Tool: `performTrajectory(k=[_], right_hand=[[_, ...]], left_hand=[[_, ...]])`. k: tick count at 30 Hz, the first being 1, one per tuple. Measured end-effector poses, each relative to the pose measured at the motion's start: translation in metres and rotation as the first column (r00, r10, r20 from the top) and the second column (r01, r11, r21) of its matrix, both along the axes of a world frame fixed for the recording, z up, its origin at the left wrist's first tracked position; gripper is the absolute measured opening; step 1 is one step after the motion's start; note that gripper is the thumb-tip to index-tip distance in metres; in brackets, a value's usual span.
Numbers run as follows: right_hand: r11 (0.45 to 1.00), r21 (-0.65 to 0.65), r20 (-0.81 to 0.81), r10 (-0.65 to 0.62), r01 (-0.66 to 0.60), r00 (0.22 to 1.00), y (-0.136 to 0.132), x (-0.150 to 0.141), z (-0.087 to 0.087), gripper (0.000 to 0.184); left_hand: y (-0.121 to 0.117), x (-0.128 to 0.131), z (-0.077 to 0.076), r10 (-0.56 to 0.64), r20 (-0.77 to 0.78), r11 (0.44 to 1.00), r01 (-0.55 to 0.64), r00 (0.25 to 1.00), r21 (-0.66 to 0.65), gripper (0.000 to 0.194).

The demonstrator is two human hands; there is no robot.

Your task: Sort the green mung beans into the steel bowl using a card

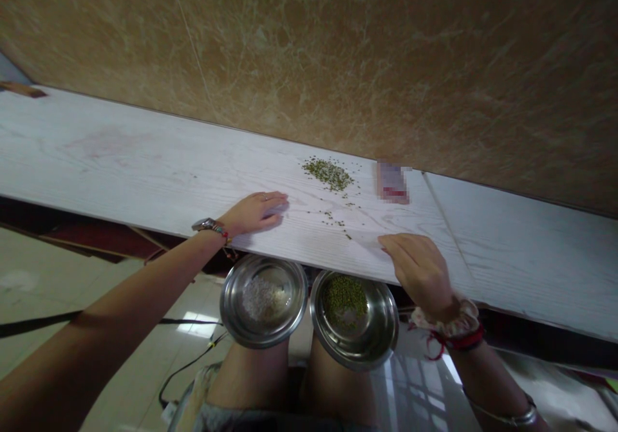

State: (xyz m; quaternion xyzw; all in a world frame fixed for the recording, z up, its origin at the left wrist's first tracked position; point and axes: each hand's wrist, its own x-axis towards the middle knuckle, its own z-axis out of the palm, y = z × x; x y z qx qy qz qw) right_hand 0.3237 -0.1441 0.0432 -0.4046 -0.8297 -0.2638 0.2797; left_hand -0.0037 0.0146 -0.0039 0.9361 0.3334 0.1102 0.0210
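Note:
My left hand (255,212) rests flat on the white tabletop (174,181), fingers stretched out and holding nothing. To its right lies a pile of mung beans (328,173) mixed with white grains, with loose beans scattered toward the front edge. My right hand (419,268) is over the table near that edge, its fingers pressed together; what they hold, if anything, is hidden. Two steel bowls sit on my lap. White grains like rice lie in the left bowl (230,303). The right bowl (381,329) contains green mung beans.
A small blurred packet-like item (392,182) lies right of the pile, close to the brown marbled wall (309,52). A brown object (23,89) is at the table's far left end. Black cables run near the tiled floor (140,361).

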Motion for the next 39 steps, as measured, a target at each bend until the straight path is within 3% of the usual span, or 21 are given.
performTrajectory(k=[11,18,32,39], right_hand=[[0.999,-0.043,-0.04,0.027,-0.029,0.999,-0.026,-0.004,0.007,0.034],[0.998,-0.04,-0.091,-0.054,0.051,0.994,-0.026,0.002,0.004,0.033],[0.994,-0.092,-0.037,0.054,-0.057,0.998,-0.038,-0.005,0.012,0.028],[0.998,-0.049,-0.051,-0.034,0.032,0.998,-0.029,-0.011,0.009,0.032]], left_hand=[[0.0,0.001,0.001,0.003,-0.004,1.0,-0.003,1.0,0.001,0.042],[-0.001,0.001,0.001,0.006,-0.008,1.0,-0.006,1.0,0.006,0.042],[0.001,0.0,0.0,0.004,-0.011,1.0,-0.005,1.0,-0.025,0.042],[0.0,0.0,0.001,0.018,-0.016,0.999,-0.019,1.0,-0.027,0.044]])
